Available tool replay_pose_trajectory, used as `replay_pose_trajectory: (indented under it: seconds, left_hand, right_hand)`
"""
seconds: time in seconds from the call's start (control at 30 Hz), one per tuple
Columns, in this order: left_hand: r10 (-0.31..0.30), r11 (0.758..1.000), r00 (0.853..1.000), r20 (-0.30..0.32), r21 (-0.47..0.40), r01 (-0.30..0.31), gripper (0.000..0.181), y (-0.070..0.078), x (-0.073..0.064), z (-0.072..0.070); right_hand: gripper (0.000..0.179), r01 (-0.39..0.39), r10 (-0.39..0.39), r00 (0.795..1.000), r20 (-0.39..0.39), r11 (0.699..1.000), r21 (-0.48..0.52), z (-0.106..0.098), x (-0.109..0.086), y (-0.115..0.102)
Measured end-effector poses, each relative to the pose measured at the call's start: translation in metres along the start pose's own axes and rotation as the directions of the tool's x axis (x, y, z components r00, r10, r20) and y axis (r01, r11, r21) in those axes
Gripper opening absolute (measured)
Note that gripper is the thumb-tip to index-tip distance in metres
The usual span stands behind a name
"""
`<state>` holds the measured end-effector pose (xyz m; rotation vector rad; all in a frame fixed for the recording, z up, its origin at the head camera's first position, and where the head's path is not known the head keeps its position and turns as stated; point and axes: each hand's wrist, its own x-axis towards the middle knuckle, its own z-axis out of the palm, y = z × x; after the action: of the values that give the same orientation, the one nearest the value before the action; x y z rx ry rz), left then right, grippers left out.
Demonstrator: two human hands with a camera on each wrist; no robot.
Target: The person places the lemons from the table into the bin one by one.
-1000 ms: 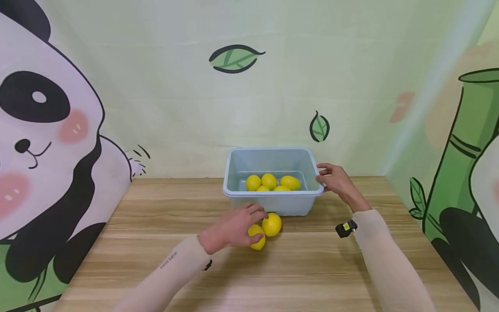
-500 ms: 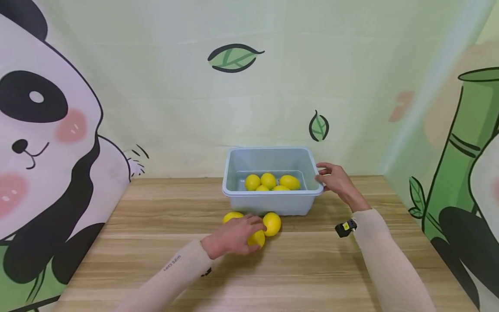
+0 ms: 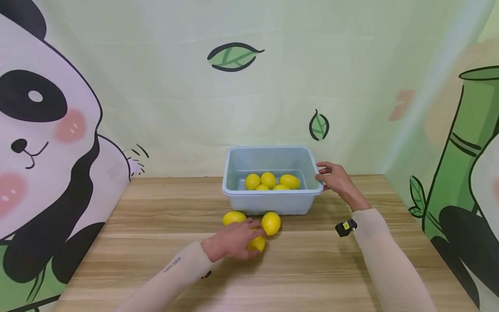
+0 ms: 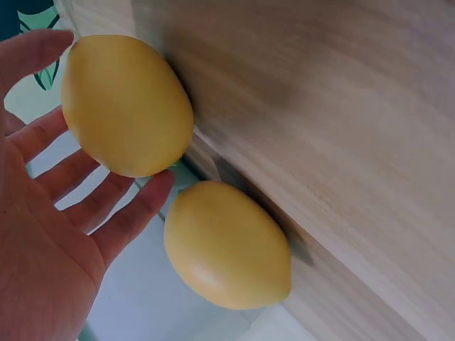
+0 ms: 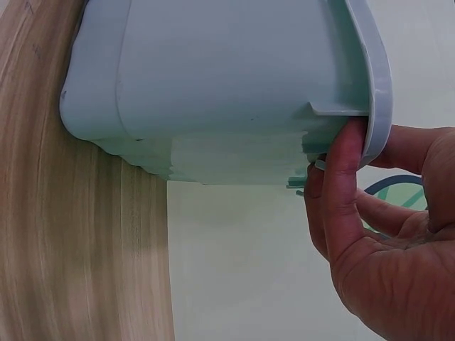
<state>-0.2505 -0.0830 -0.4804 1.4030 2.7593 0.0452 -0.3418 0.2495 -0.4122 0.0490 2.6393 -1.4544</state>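
Note:
My left hand (image 3: 235, 240) reaches over a yellow lemon (image 3: 257, 244) on the table; in the left wrist view thumb and fingers lie around that lemon (image 4: 128, 106), the palm apart from it and some fingertips hidden. Two more lemons lie close by: one (image 3: 271, 223) to the right, another (image 3: 233, 217) partly behind the hand. Beyond them stands a light blue plastic bin (image 3: 273, 203) with several lemons (image 3: 290, 181) inside. At the bin's right end my right hand (image 3: 338, 178) grips the rim; the right wrist view shows fingers (image 5: 345, 192) tucked under its lip (image 5: 382, 78).
The wooden table (image 3: 175, 199) ends at a printed backdrop (image 3: 175, 108) with a panda and leaves, close behind the bin. A small black wrist camera (image 3: 345, 227) sits on the right sleeve.
My left hand has lowered around the nearest lemon and shifted slightly towards me, uncovering the lemon at the left. The right hand and the bin have stayed in place.

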Motion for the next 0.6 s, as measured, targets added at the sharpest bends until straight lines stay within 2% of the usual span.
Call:
replay_pose_trajectory:
  seconds: [0.17, 0.37, 0.6]
  left_hand:
    - [0.038, 0.999, 0.999, 0.024, 0.011, -0.038, 0.045, 0.004, 0.0, 0.004]
    - [0.051, 0.998, 0.997, 0.053, 0.038, -0.053, 0.04, 0.006, 0.003, 0.012]
    - [0.027, 0.998, 0.998, 0.049, 0.051, -0.029, 0.036, 0.006, 0.005, 0.016]
  right_hand:
    - [0.055, -0.007, 0.007, 1.0, 0.003, 1.0, 0.004, 0.0, 0.0, -0.001]
    - [0.055, -0.009, 0.008, 1.0, 0.011, 1.0, 0.016, 0.0, -0.001, 0.0]
    - [0.055, -0.003, 0.003, 1.0, 0.004, 1.0, 0.012, -0.001, 0.0, 0.0]
